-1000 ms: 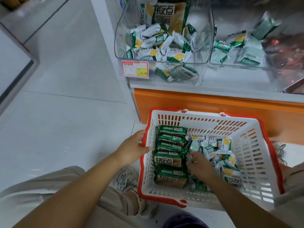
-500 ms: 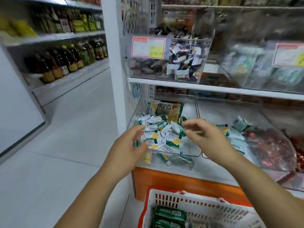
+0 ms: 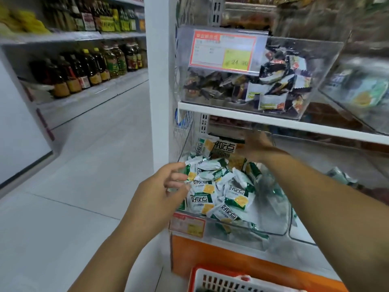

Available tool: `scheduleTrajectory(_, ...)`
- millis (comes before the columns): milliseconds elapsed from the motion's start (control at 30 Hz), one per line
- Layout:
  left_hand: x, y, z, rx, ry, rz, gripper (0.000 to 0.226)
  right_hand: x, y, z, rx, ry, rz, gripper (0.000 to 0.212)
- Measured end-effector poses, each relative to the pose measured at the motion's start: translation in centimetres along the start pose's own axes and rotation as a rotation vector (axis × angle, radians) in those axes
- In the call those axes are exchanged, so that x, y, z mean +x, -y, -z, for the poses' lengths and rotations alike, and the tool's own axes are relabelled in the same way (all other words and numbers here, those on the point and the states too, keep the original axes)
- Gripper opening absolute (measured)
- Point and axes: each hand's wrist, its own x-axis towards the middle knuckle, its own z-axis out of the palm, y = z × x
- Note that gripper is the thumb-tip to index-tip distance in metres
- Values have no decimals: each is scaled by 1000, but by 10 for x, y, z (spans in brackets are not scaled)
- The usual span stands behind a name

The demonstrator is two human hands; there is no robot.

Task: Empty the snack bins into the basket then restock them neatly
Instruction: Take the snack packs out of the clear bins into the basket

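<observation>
My left hand (image 3: pixel 166 190) is at the left side of the clear snack bin (image 3: pixel 273 209), fingers loosely bent and apart, tips touching the green-white packets (image 3: pixel 207 197) inside it. My right hand (image 3: pixel 254 144) reaches the bin's back (too blurred, I cannot tell its grip). The basket (image 3: pixel 212 279) stands below the bin.

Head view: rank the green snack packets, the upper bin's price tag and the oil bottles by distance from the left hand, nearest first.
1. Green snack packets, lower bin, at the left hand.
2. Price tag, upper bin, above.
3. Oil bottles, far away, left side.
</observation>
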Motion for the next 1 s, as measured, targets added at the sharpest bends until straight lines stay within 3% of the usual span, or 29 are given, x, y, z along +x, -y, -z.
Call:
scheduleTrajectory(133, -1, -2, -2, 13, -1, -12, 38, 0, 3, -5, -121, -26, -36, 59)
scheduleTrajectory(300, -4, -6, -5, 5, 4, -12, 40, -43, 8, 23, 251, -150, -55, 10)
scheduleTrajectory(433, -13, -14, -13, -31, 21, -1, 45, -118, 4, 50, 664, -273, -53, 19)
scheduleTrajectory(500, -20, -19, -19, -61, 35, -3, 48, -152, -2, 54, 833, -202, -57, 33)
scheduleTrajectory(600, -37, -32, -24, -146, 115, 9, 47, -197, -12, 53, 978, -22, -38, 33)
scheduleTrajectory(667, -50, -36, -27, -178, 232, 19, 39, -222, -19, 48, 972, 80, 10, 31)
scheduleTrajectory(800, -79, -22, -37, -6, 497, 59, 38, -263, -40, 18, 907, 157, 13, 28)
scheduleTrajectory(1000, -105, 12, -42, 239, 554, 161, 48, -289, -63, -91, 538, 292, 4, 25)
